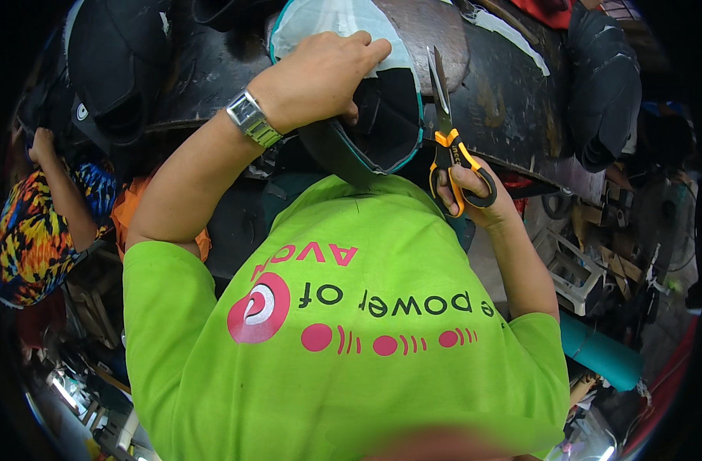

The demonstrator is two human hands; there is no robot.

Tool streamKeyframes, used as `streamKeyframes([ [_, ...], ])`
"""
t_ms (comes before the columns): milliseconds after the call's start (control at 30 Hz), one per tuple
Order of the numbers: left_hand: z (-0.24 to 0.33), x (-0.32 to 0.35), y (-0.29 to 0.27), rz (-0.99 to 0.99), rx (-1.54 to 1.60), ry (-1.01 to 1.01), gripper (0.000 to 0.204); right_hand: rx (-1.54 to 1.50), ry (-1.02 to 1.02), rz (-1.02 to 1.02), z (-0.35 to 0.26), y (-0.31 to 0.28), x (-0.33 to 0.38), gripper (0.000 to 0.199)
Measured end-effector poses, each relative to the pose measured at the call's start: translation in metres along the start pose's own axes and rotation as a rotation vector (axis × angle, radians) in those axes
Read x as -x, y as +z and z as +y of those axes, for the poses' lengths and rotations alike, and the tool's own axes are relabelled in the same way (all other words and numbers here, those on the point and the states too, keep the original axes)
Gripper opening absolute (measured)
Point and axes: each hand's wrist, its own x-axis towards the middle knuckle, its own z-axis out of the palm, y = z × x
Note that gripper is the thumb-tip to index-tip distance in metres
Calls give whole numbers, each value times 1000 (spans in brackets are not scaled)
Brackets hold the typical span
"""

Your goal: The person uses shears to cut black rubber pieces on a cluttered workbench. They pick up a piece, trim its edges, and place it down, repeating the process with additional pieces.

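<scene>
My left hand [316, 81], with a metal-band watch on its wrist, grips a sewn fabric piece [397, 107] near the table's front edge. Black and whitish panels make up this rounded piece, and teal trim runs along its rim. The fingers bend over it and the thumb tip shows lower down; part of the piece is hidden behind the hand. To the right, my right hand [477, 196] has its thumb and fingers through the loops of yellow-and-black-handled scissors [445, 137]. Their blades point away from me, slightly apart, beside the trim and not visibly cutting anything.
A worn dark table [512, 100] spans the far side. Black sewn pieces lie at its left [116, 58] and right [604, 88]. A person in a multicoloured shirt [39, 230] is at the left. On the right are a pale plastic crate [570, 269] and a teal roll [604, 357].
</scene>
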Motion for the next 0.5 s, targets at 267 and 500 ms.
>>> streamKeyframes([
  [267,-2,-1,2,-41,-30,103,83,422,-57,307,-10,-5,-10,36],
  [500,-16,-5,9,5,171,180,58,308,-67,303,-8,-2,-11,31],
])
